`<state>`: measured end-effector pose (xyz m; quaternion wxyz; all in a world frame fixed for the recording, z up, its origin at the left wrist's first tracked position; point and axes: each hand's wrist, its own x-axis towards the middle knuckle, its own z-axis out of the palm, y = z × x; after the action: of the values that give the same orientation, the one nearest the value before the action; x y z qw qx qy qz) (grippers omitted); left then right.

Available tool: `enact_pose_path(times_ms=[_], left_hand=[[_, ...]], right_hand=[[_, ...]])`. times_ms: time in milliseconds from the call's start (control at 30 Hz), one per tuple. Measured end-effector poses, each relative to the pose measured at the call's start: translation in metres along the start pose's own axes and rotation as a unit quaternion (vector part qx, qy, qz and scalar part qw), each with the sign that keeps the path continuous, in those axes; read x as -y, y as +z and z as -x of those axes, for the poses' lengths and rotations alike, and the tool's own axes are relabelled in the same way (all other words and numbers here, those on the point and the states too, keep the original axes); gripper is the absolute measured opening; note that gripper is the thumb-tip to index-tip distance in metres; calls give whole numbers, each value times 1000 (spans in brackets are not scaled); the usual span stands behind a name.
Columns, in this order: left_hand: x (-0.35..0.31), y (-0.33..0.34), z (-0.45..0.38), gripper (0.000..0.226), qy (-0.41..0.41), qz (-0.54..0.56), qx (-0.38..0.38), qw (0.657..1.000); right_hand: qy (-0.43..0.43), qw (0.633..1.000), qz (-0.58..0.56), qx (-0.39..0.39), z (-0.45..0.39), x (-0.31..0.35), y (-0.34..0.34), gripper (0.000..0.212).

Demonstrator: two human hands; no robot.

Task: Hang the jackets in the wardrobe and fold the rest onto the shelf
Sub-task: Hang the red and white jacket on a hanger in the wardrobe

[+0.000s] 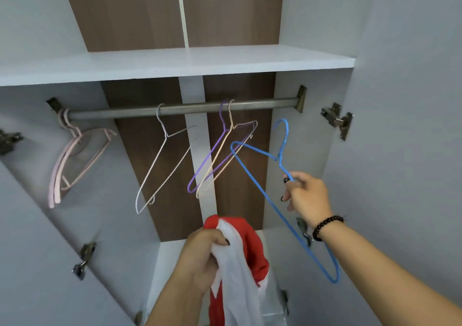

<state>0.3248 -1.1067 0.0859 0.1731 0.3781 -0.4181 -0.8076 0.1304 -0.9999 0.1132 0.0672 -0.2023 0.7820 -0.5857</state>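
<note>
Below the rail [180, 108], our right hand [308, 197] pinches the blue wire hanger [265, 195], off the rod; our left hand [202, 255] grips the red-and-white jacket [240, 258]. We judge dressing the hanger comes next: thread one shoulder in first.

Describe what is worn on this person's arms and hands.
Both forearms are bare, with no sleeves in view. The right wrist carries a bracelet of dark round beads. Nails on the left hand and right hand are painted dark. No gloves or rings show.
</note>
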Motion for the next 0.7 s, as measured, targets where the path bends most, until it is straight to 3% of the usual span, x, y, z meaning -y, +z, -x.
enact_pose_path(times_ms=[133,233,333,567,700], left_hand=[[8,-8,35,18,49,24,-8,998],[10,-23,54,13,121,39,-43,991],[14,-45,74,22,157,50,-89,982],[24,-98,115,17,155,-22,-177,972],[23,-134,130,15,167,-75,-233,955]], right_hand=[[-53,993,47,99,47,-2,-23,30],[-91,980,83,154,74,-3,-35,17],[-130,974,76,169,99,-1,-46,37],[-101,926,50,361,147,10,-58,28],[-125,914,63,382,172,18,-45,32]])
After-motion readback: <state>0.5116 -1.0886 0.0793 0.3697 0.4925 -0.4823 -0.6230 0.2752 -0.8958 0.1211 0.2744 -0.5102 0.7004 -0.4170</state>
